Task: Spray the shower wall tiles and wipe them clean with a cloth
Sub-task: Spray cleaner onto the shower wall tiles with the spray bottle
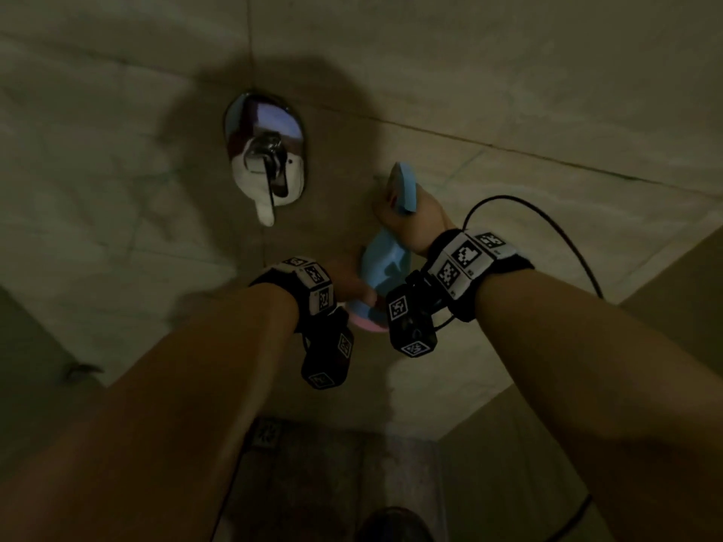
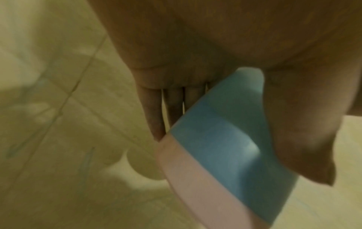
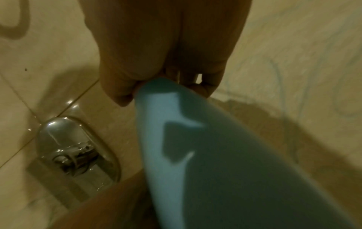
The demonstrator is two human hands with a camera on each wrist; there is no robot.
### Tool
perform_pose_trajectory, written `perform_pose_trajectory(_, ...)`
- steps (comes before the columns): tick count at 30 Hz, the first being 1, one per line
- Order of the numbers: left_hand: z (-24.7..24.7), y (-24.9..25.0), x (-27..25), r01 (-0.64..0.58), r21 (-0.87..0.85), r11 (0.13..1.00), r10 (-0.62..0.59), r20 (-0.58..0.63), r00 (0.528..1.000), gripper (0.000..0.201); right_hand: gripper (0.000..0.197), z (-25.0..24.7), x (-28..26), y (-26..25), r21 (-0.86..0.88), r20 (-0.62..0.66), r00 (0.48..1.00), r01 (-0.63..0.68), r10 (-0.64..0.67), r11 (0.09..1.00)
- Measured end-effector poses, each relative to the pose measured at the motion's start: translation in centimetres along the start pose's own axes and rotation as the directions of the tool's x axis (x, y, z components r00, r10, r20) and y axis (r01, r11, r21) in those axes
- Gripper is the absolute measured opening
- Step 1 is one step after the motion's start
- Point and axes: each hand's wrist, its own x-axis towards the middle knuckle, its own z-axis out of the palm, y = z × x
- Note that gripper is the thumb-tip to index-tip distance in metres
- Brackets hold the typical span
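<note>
A blue cloth (image 1: pixel 385 267) is shown stretched between both hands in front of the shower wall tiles (image 1: pixel 508 91). Its upper end is gripped by the right hand (image 1: pixel 407 213), whose fingers (image 3: pixel 197 86) are curled closed around the bunched fabric, as seen in the right wrist view. Its lower end, where a pink edge is visible, is held by the left hand (image 1: pixel 348 279); in the left wrist view the left fingers (image 2: pixel 154 108) lie fairly straight behind the fabric while the thumb is laid over its front, so that the cloth is pinched rather than wrapped.

The long axis of the cloth runs up and down the wall, slightly inclined, from the left hand below to the right hand above. The right hand is the nearer to the tiles; whether its knuckles touch them cannot be told. The chrome tap fitting (image 1: pixel 266 154) lies just to the left of the cloth's upper end, apart from it. No spray bottle is in view.

It is judged that the cloth is being readied or folded for wiping. The coming move would turn on the cloth's broad face being brought flat against the tiles to the right of the tap, most readily by the right hand.
</note>
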Motion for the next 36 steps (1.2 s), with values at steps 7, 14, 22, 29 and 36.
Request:
perform_pose_trajectory(7,1.0,-1.7,-1.1,0.006,-0.140,0.990,0.012,0.131,0.991,0.094,0.038,2.2,-0.7,0.1,0.015,0.050,0.996,-0.070,0.069,0.997)
perform_pose_trajectory(14,2.1,-0.8,-0.8,-0.029,-0.198,0.980,0.064,0.174,0.983,0.087,0.046,0.8,-2.6,2.4,0.070,-0.019,0.990,-0.136,0.137,0.988)
perform_pose_trajectory(22,2.5,0.8,0.4,-0.090,-0.054,0.995,0.100,0.254,0.962,0.062,0.029,-1.0,-3.0,3.9,0.023,-0.096,0.975,-0.201,0.203,0.979)
perform_pose_trajectory(29,4.2,1.2,0.6,-0.074,-0.060,0.995,0.090,0.332,0.939,0.075,0.032,-1.4,-4.2,6.0,0.027,-0.030,0.963,-0.268,0.269,0.963)
perform_pose_trajectory(36,5.1,4.2,1.7,-0.141,-0.002,0.990,0.133,0.358,0.924,0.067,0.036,-4.0,-5.5,8.2,0.052,-0.133,0.935,-0.324,0.328,0.945)
